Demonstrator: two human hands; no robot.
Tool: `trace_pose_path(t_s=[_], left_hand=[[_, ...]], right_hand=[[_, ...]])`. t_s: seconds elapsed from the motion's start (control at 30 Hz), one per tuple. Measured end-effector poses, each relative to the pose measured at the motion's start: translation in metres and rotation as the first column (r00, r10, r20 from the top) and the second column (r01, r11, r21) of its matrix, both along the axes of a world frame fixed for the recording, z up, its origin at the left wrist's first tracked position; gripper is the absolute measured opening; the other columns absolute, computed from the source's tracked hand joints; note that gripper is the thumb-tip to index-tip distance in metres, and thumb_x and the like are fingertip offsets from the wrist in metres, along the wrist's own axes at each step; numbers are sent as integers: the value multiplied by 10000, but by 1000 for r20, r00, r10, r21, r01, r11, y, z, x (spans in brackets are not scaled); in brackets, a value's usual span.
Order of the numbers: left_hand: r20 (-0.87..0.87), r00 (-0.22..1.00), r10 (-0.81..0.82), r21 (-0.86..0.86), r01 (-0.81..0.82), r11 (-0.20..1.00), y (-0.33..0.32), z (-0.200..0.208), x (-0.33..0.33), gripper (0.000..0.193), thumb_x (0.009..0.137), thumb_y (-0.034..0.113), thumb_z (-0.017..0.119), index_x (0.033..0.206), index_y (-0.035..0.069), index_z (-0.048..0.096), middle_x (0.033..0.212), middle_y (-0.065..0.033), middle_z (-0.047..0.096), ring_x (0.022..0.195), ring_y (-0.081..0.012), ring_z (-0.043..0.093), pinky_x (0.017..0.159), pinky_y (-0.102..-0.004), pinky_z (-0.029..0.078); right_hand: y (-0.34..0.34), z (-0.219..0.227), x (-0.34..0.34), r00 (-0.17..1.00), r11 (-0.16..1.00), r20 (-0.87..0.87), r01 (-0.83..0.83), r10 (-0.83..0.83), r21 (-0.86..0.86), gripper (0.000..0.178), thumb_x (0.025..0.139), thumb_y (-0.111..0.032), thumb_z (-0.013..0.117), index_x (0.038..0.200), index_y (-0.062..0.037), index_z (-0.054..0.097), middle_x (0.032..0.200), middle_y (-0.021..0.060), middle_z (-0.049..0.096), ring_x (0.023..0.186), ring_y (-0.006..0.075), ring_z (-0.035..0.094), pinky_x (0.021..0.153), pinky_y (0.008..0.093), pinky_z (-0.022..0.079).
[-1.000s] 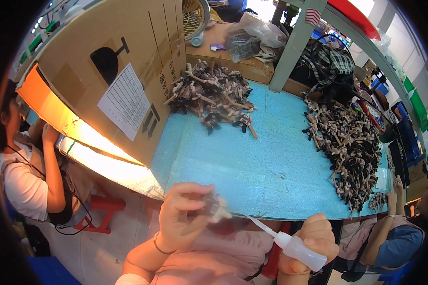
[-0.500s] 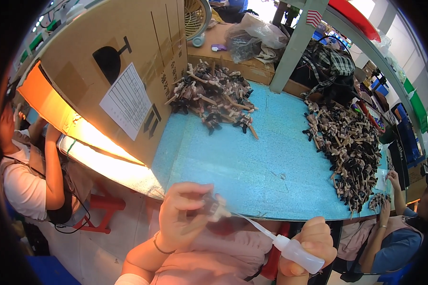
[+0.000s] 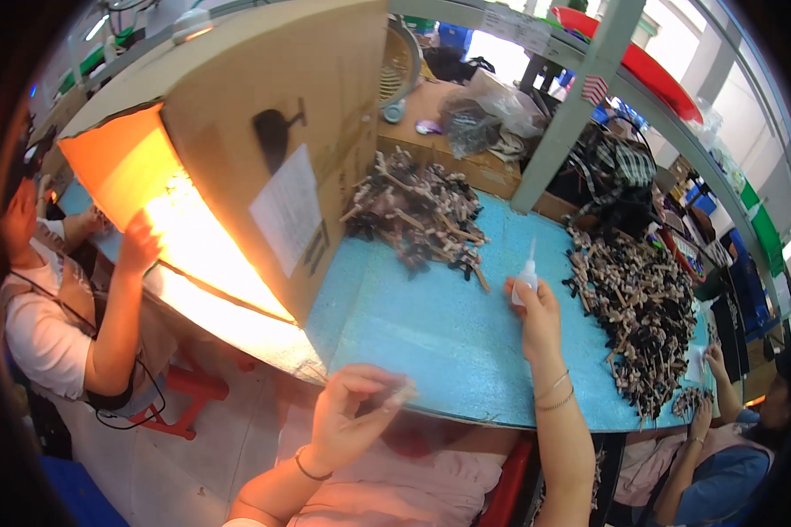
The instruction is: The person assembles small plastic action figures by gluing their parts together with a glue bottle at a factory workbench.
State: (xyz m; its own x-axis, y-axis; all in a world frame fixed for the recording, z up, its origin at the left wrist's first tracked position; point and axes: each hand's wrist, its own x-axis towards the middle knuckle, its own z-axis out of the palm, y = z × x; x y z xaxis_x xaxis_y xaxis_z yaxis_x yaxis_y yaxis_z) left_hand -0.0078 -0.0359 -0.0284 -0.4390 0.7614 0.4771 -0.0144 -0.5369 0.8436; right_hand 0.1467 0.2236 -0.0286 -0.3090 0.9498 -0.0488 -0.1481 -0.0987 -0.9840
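Note:
My left hand [image 3: 351,413] is closed on a small pale and dark figure [image 3: 402,393], blurred, near the table's front edge. Reaching out over the blue tabletop [image 3: 413,329], my right hand [image 3: 536,312] grips a small white dropper bottle [image 3: 526,281], its thin nozzle pointing up. Beyond it, to the left, lies a heap of small figures [image 3: 417,211], dark and pale, some with wooden sticks. A larger pile of similar figures [image 3: 633,316] spreads along the right side of the table.
A large cardboard box [image 3: 325,132] stands at the left, brightly lit inside. One person [image 3: 61,351] works beyond it, another [image 3: 721,457] at the right. A grey post [image 3: 580,105] rises behind the table, near clear plastic bags [image 3: 492,110] and a dark bag [image 3: 615,176].
My right hand has moved the dropper bottle away from the figure, up and forward over the table, turning its nozzle upward. My left hand still holds the figure. The view has shifted.

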Motion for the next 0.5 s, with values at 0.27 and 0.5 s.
trace_pose_path(t_s=[0.27, 0.5], left_hand=[[75, 997, 18, -56, -14, 998, -32, 1, -17, 301, 764, -133, 580, 991, 19, 453, 1044, -149, 535, 991, -211, 565, 840, -328, 471], [226, 858, 462, -65, -460, 886, -81, 13, -69, 248, 760, -78, 565, 945, 36, 444, 990, -138, 545, 841, -194, 591, 780, -329, 493]], right_hand=[[76, -32, -14, 582, 755, 666, -128, -467, 643, 376, 756, -193, 684, 1046, 5, 549, 932, 117, 598, 889, 264, 548, 799, 353, 423], [-132, 59, -81, 933, 15, 337, -338, -123, 941, 323, 663, -44, 648, 969, -58, 546, 911, 92, 578, 823, 260, 567, 716, 379, 425]])
